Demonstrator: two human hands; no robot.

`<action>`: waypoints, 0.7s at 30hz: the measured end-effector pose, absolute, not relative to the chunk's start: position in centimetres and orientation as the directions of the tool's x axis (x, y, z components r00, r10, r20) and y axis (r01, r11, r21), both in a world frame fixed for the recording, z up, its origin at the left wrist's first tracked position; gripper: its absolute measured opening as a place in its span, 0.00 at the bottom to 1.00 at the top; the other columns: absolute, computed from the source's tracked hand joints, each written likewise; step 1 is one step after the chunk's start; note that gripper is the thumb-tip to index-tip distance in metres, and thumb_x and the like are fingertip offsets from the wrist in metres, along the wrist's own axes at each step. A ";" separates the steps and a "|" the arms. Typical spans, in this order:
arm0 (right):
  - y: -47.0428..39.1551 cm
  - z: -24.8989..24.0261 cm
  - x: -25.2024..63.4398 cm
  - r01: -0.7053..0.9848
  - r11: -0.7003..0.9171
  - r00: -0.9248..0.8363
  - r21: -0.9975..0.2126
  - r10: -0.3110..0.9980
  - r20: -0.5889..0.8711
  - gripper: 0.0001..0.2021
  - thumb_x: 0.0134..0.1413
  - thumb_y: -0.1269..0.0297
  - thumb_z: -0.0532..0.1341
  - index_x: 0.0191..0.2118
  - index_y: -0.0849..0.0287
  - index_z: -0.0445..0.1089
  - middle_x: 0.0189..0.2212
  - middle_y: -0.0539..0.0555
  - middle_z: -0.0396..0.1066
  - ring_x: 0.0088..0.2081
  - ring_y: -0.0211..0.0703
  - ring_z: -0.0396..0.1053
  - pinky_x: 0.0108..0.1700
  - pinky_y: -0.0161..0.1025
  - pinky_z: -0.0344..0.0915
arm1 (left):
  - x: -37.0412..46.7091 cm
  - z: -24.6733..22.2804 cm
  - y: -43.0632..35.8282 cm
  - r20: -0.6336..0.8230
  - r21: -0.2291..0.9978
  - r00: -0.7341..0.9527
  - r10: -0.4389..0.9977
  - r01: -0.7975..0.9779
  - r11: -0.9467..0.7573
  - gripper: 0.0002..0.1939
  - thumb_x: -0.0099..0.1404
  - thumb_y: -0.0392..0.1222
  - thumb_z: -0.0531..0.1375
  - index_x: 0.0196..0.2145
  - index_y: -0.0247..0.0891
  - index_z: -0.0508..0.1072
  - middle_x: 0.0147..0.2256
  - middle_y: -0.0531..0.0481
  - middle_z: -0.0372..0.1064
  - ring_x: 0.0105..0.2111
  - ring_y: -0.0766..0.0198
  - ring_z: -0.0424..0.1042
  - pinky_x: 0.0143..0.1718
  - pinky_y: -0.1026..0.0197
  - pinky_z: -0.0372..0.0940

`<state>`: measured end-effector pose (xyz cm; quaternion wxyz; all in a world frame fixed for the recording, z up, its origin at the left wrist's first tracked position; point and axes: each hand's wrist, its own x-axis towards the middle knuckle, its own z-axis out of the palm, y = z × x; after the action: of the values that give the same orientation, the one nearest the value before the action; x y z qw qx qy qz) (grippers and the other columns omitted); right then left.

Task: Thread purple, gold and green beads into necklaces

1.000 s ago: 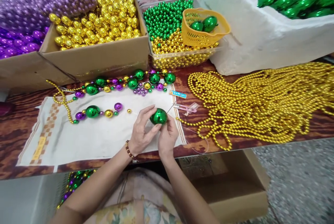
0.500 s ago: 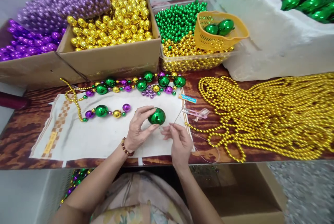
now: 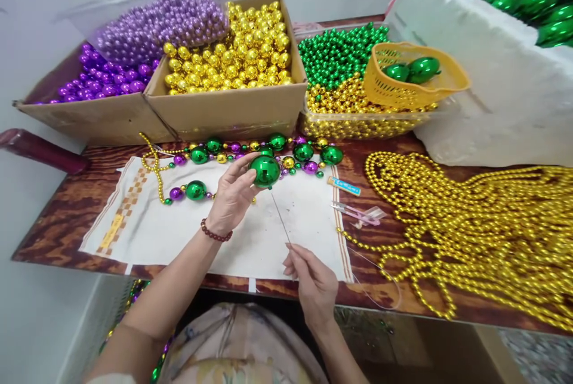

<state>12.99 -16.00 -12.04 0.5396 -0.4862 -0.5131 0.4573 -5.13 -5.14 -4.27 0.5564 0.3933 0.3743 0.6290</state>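
My left hand (image 3: 235, 196) grips a large shiny green bead (image 3: 264, 171) above the white cloth (image 3: 250, 246). A thin needle (image 3: 281, 217) runs from the underside of this bead down to my right hand (image 3: 311, 279), whose fingertips pinch its lower end near the cloth's front edge. Left of my left hand lies a short run of strung beads with a green bead (image 3: 196, 190) and a purple one (image 3: 176, 193); its right end is partly hidden. A longer string of green, purple and gold beads (image 3: 199, 154) lies along the cloth's back edge.
Behind are boxes of purple (image 3: 111, 82) and gold beads (image 3: 242, 49), a bin of green and gold beads (image 3: 340, 52) and a yellow basket (image 3: 389, 94). Gold bead chains (image 3: 474, 234), pink-handled scissors (image 3: 358, 214) and a blue-labelled item (image 3: 344, 186) lie right. A foam box (image 3: 474, 73) stands back right.
The green bead in my left hand is raised farther back. My right hand has drawn down toward the table's front edge, and the needle now shows stretched between both hands. The view has shifted.
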 end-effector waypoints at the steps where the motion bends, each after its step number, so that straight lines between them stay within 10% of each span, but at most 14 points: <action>1: -16.0 -12.1 13.0 0.008 0.103 0.054 -0.995 0.993 0.103 0.09 0.64 0.67 0.60 0.43 0.57 0.79 0.24 0.49 0.72 0.22 0.36 0.69 0.25 0.35 0.68 | -5.1 -4.2 -5.2 0.069 0.904 -0.073 0.995 -0.416 -0.094 0.19 0.63 0.48 0.66 0.51 0.46 0.75 0.52 0.46 0.73 0.47 0.57 0.75 0.47 0.51 0.72; 21: -15.1 -11.9 11.8 -0.091 0.031 0.097 -0.995 0.995 0.022 0.08 0.64 0.65 0.61 0.41 0.58 0.78 0.25 0.50 0.73 0.23 0.36 0.69 0.24 0.34 0.66 | -3.8 -5.2 -6.7 0.110 0.927 -0.050 0.993 -0.355 -0.120 0.19 0.59 0.46 0.69 0.49 0.47 0.78 0.50 0.47 0.74 0.46 0.59 0.75 0.45 0.56 0.73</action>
<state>11.79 -15.09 -11.90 0.5524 -0.4931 -0.4583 0.4915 -3.83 -6.68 -5.19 0.5451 0.4220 0.3780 0.6180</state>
